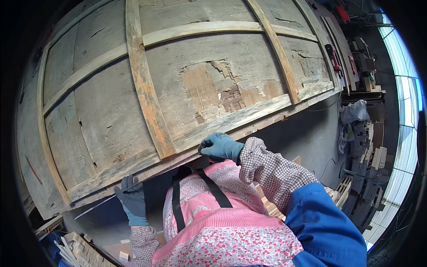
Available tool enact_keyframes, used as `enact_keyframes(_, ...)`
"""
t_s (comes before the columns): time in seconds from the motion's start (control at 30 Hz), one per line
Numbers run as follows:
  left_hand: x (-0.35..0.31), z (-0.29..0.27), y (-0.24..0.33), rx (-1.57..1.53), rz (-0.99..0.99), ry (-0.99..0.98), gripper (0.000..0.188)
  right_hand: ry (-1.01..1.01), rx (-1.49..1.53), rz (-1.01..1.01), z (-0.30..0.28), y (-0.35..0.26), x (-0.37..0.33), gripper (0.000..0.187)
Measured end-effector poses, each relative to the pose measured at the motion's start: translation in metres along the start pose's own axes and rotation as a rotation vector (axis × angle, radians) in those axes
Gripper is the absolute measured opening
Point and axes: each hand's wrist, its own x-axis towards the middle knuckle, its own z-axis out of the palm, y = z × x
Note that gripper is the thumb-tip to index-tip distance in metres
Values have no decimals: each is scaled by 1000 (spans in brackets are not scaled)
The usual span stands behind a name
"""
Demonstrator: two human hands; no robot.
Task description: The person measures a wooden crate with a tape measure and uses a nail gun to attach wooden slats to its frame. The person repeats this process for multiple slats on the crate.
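Note:
A large worn plywood panel (pixel 104 109), with wooden battens (pixel 147 95) across its upper face, lies before me. My gloved right hand (pixel 220 147) is at its near edge, fingers curled in a pinch. A thin narrow strip (pixel 93 206) runs along this edge from the lower left toward that hand; its kind is unclear, and its right end is hidden by the fingers. My left hand (pixel 130 198), also gloved, is below the edge, palm side showing and fingers stretched upward. The strip passes across these fingers, and the thumb is out to the side.
Stacked boards and wood pieces (pixel 367 155) line the right side, near a pale plastic bag (pixel 354 111). Wood offcuts (pixel 82 249) lie at the lower left. Red-handled tools (pixel 332 58) rest by the panel's right edge. A thin cable (pixel 327 164) trails on the floor.

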Motion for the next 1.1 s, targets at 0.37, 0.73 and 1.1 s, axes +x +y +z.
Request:
enact_keyframes(0.37, -65, 142, -63, 365, 248, -109, 34, 30, 531, 144, -179, 187, -127, 22)
enact_keyframes(0.73, -66, 294, -303, 279, -105, 198, 26, 239, 305, 230, -404, 404, -216, 17)
enact_keyframes(1.1, -1, 272, -335, 212, 116, 460, 26, 75, 277, 74, -473, 471, -151, 25)
